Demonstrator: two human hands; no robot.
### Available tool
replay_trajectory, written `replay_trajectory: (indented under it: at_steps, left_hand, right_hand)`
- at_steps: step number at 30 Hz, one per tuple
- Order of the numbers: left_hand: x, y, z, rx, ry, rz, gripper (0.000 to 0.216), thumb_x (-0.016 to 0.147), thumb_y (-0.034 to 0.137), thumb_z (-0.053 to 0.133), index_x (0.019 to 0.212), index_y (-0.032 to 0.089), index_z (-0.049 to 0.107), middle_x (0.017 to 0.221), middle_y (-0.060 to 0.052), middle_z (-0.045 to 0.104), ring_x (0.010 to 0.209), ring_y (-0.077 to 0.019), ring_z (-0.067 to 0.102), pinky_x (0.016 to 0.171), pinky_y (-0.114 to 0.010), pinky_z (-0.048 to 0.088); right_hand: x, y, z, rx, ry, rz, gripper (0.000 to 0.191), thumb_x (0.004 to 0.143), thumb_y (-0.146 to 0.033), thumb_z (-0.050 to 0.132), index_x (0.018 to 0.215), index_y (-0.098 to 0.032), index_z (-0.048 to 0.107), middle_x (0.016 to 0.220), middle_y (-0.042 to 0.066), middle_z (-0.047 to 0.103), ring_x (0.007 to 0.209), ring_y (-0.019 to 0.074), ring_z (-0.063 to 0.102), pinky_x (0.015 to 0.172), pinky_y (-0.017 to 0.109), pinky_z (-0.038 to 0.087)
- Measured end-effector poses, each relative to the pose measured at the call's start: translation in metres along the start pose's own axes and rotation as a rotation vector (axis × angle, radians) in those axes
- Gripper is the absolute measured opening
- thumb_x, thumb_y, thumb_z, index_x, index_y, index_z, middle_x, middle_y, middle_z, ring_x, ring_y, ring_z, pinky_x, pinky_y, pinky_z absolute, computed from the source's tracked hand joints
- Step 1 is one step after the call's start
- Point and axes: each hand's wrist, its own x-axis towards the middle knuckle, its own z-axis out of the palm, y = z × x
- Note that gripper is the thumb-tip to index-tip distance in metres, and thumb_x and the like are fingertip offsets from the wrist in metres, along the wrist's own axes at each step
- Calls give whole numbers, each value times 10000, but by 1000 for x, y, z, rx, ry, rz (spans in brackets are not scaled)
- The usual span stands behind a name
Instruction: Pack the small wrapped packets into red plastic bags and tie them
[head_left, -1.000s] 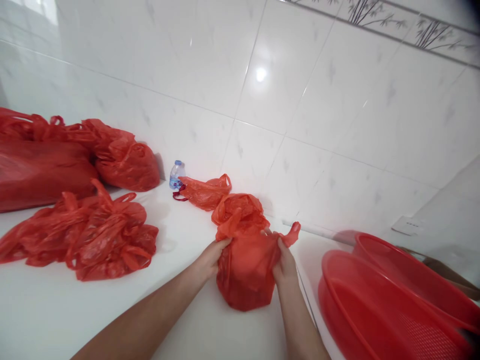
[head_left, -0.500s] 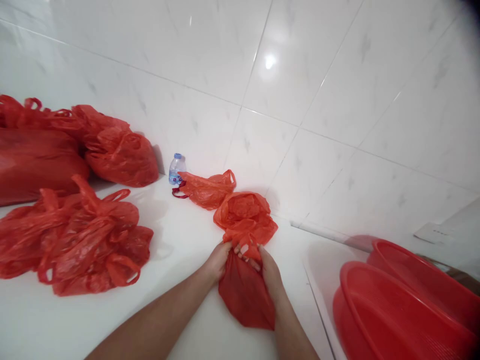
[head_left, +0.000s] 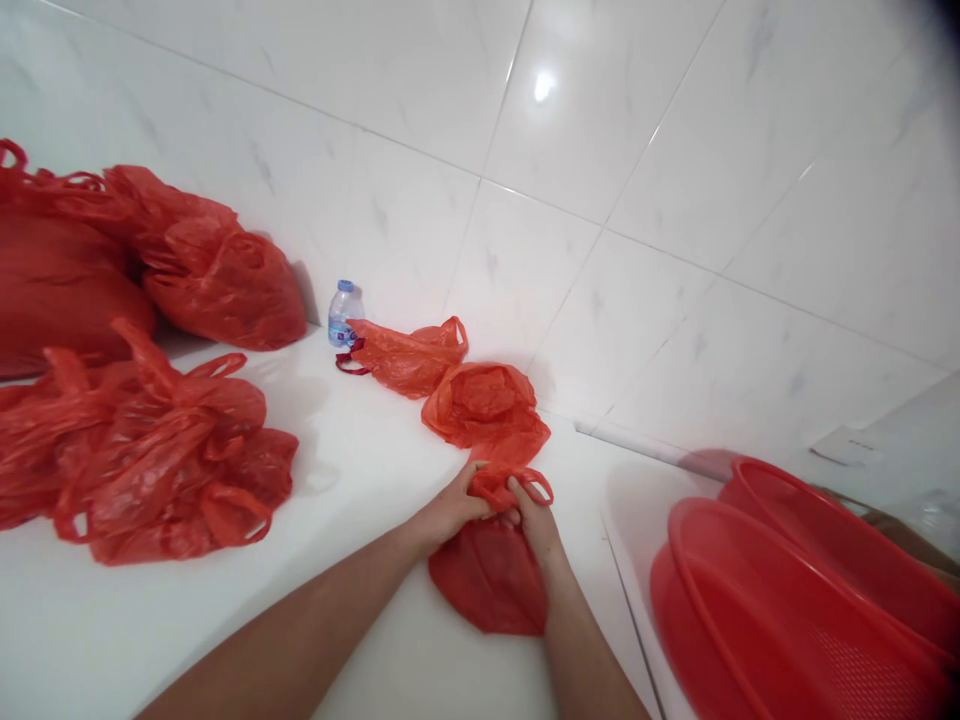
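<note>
A red plastic bag (head_left: pixel 491 580) hangs over the near part of the white surface, its folded bottom toward me. My left hand (head_left: pixel 459 508) is closed on the left side of its gathered top. On the right side, my right hand (head_left: pixel 532 522) grips the same top, thumb over the plastic. A handle loop stands out beside the right thumb. Just beyond my hands lies a crumpled orange-red plastic bag (head_left: pixel 491 400) with its mouth open. Another thin plastic bag (head_left: pixel 412 358) rests behind it to the left.
A small water bottle (head_left: pixel 345 315) with a blue cap stands by the tiled wall (head_left: pixel 420 210). Several tied red bags (head_left: pixel 172 450) pile up at the left, with fuller bags (head_left: pixel 225 285) behind. Red plastic baskets (head_left: pixel 787 590) stand at the right, next to the white table (head_left: pixel 360 640).
Both hands have drawn closer together at the bag's top, bunching it, and a handle loop now sticks out to the right. The view has shifted slightly.
</note>
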Motion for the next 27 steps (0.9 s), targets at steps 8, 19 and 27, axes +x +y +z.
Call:
replay_trajectory:
  at_steps: [8, 19, 27]
  left_hand:
    - [-2, -2, -1, 109, 56, 32, 521, 852, 570, 430, 712, 133, 677, 608, -74, 651, 549, -159, 549, 586, -278, 397]
    - [2, -12, -9, -33, 219, -28, 447, 815, 575, 496, 707, 153, 601, 572, -19, 604, 523, -142, 538, 563, -266, 390]
    - [0, -5, -8, 293, 475, 202, 267, 749, 346, 645, 941, 215, 514, 809, 20, 592, 698, -126, 552, 721, -262, 430]
  right_hand:
    - [-16, -7, 11, 40, -103, -123, 272, 728, -446, 654, 623, -217, 551, 466, -49, 453, 455, 119, 418, 536, 285, 403]
    - [-15, -6, 3, 111, -195, -34, 466, 704, -418, 693, 1130, -240, 629, 741, -4, 645, 669, 163, 585, 739, 322, 461]
    - [-11, 1, 5, -297, 25, -224, 364, 671, -250, 683, 1026, -222, 613, 868, 3, 669, 767, 172, 592, 714, 296, 467]
